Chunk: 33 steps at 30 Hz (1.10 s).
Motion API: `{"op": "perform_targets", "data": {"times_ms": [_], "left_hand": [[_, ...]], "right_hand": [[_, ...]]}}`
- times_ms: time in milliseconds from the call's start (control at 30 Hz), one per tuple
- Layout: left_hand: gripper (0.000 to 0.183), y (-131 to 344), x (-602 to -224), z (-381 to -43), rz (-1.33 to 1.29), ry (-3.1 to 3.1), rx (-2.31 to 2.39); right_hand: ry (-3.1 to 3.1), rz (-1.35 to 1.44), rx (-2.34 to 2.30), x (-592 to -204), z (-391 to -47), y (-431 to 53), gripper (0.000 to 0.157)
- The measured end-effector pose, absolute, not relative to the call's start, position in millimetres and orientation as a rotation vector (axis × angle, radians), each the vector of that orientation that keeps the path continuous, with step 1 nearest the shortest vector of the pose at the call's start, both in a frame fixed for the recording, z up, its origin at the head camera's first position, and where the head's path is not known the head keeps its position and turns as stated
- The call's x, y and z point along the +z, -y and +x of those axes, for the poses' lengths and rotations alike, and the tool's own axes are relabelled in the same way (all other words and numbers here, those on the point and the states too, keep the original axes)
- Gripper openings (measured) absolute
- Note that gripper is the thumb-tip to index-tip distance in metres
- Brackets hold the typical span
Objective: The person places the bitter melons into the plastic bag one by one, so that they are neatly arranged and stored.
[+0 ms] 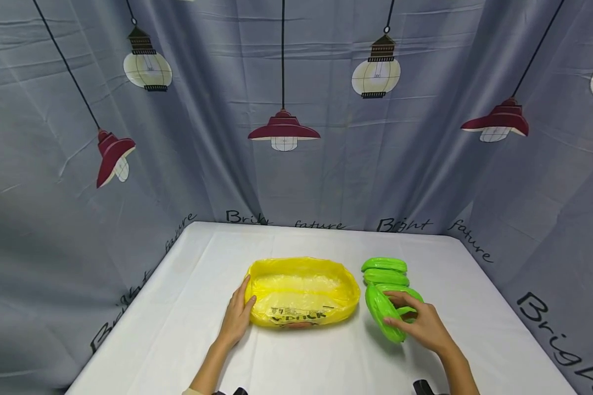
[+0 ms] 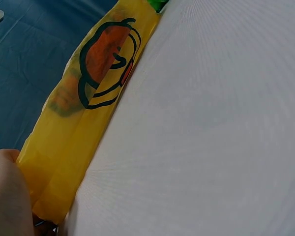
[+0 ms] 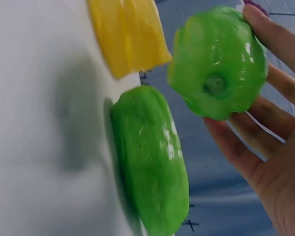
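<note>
A yellow plastic bag lies spread like a shallow tray on the white table, its mouth facing up and dark print on its near side. At its left end, my left hand grips the rim, thumb over the edge and fingers along the outside. My right hand holds a glossy green, ribbed, gourd-like vegetable between thumb and fingers. In the right wrist view this green vegetable is raised off the table, one rounded end with a small stem scar facing the camera. Behind it, several similar green vegetables lie in a row.
The white table has a grey-blue curtain printed with lamps and lettering behind it and at both sides. Another green vegetable lies near the held one in the right wrist view.
</note>
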<state>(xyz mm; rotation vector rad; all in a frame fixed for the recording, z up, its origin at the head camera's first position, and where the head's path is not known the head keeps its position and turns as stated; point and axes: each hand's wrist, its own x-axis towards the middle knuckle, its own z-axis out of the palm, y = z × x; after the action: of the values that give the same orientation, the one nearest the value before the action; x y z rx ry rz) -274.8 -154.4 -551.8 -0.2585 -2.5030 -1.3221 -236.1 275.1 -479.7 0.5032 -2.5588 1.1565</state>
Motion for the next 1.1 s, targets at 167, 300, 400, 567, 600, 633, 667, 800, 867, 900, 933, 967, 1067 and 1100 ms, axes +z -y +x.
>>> {"op": "perform_targets", "data": {"times_ms": [167, 300, 400, 567, 600, 633, 667, 800, 867, 900, 933, 967, 1067, 1100], "left_hand": [[0.052, 153.9, -551.8, -274.3, -0.274, 2.497, -1.308], [0.052, 153.3, -552.2, -273.7, -0.273, 2.506, -1.307], [0.053, 153.8, -552.5, -274.1, -0.265, 2.514, -1.292], [0.053, 155.3, -552.6, -274.3, -0.263, 2.524, -1.275], [0.053, 155.7, -552.6, -274.0, -0.264, 2.526, -1.274], [0.053, 155.9, -552.6, -274.1, -0.264, 2.527, -1.275], [0.053, 156.1, -552.4, -274.1, -0.262, 2.526, -1.280], [0.053, 156.6, -552.0, -274.1, -0.256, 2.525, -1.306], [0.053, 156.3, -551.5, -274.1, -0.257, 2.523, -1.327], [0.053, 156.2, -551.4, -274.3, -0.260, 2.521, -1.332], [0.054, 156.1, -551.4, -274.4, -0.262, 2.519, -1.334], [0.054, 156.1, -551.5, -274.5, -0.263, 2.518, -1.336], [0.054, 156.3, -552.7, -274.9, -0.259, 2.509, -1.333], [0.054, 156.4, -553.1, -275.1, -0.258, 2.506, -1.332]], "right_hand": [[2.461, 0.477, 1.091, -473.7, -243.4, -266.1, 0.053], [2.385, 0.461, 1.089, -468.2, -247.7, -258.2, 0.053], [2.313, 0.467, 1.136, -469.4, -255.1, -252.2, 0.055], [2.156, 0.500, 1.236, -483.1, -277.2, -241.9, 0.057], [2.133, 0.494, 1.243, -487.0, -282.8, -238.9, 0.058], [2.098, 0.503, 1.258, -487.9, -286.4, -235.0, 0.059], [2.067, 0.510, 1.269, -488.5, -289.8, -230.4, 0.059], [2.010, 0.493, 1.307, -478.9, -294.2, -204.6, 0.057], [2.022, 0.457, 1.308, -466.1, -289.6, -188.0, 0.056], [2.024, 0.445, 1.314, -462.8, -289.8, -181.1, 0.055], [2.035, 0.421, 1.319, -454.8, -286.3, -172.0, 0.055], [2.019, 0.435, 1.352, -456.0, -291.9, -165.8, 0.054], [1.993, 0.444, 1.435, -452.5, -297.9, -144.9, 0.053], [1.992, 0.451, 1.464, -451.5, -300.0, -137.5, 0.052]]}}
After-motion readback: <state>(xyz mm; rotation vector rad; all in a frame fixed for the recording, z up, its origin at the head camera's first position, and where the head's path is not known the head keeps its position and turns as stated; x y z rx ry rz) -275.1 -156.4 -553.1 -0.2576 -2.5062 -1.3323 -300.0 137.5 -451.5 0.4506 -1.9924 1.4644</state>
